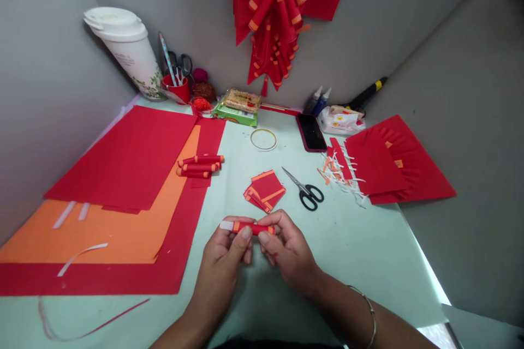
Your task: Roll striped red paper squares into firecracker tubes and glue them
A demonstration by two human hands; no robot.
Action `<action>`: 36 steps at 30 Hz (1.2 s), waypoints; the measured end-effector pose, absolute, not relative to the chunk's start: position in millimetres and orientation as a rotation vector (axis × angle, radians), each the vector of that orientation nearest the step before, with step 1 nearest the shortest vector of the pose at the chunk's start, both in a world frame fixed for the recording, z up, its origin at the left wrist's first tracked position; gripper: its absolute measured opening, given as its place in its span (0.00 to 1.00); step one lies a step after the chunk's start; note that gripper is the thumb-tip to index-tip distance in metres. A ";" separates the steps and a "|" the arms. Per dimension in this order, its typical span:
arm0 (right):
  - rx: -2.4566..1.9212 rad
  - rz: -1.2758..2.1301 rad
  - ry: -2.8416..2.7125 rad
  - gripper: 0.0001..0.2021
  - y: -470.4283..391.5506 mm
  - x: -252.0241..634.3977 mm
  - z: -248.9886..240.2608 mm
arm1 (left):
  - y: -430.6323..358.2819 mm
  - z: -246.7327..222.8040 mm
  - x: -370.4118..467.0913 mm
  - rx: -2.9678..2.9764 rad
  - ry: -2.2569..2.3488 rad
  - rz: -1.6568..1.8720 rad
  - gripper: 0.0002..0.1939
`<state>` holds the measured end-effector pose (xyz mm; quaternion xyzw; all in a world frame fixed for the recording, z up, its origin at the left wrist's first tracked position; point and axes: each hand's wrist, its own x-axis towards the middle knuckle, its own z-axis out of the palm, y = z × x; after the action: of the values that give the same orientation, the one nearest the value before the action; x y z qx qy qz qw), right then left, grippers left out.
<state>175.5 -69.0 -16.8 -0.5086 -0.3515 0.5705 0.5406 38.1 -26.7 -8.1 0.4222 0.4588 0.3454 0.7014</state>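
Between my two hands lies a red paper roll (254, 228) with orange bands near its ends, and a whitish stick or tube end (226, 226) pokes out of its left side. My left hand (223, 259) pinches the roll's left part between thumb and fingers. On its right part, my right hand (289, 251) grips with thumb and fingertips. Just beyond the hands is a small pile of red paper pieces with orange strips (268, 188). Black-handled scissors (307, 191) rest to the right of that pile. Several finished-looking red rolls (200, 166) are stacked to the left.
Large red sheets (126, 158) and orange sheets (102, 234) cover the left side. A ring (263, 139), a phone (311, 132), paper scraps (338, 169) and a folded red piece (426, 169) lie farther out. A white cup (131, 54) stands back left; red roll decorations (278, 5) hang above.
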 end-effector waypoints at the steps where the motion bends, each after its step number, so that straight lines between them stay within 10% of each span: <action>1: -1.220 1.353 -0.848 0.09 -68.3 175.9 -17.2 | -26.4 -7.4 38.9 0.915 1.021 0.772 0.14; 11: -1.408 0.939 -1.230 0.09 -67.3 179.0 -20.3 | -19.6 3.4 44.9 0.657 1.004 0.761 0.22; 36: -1.118 1.331 -0.942 0.08 -74.4 185.2 -17.5 | -28.6 -2.3 34.3 0.943 1.050 0.724 0.13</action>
<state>185.2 -74.4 -17.5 -0.4724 -0.3980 0.5624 0.5497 34.3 -28.6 -2.3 0.4236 0.4716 0.3254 0.7016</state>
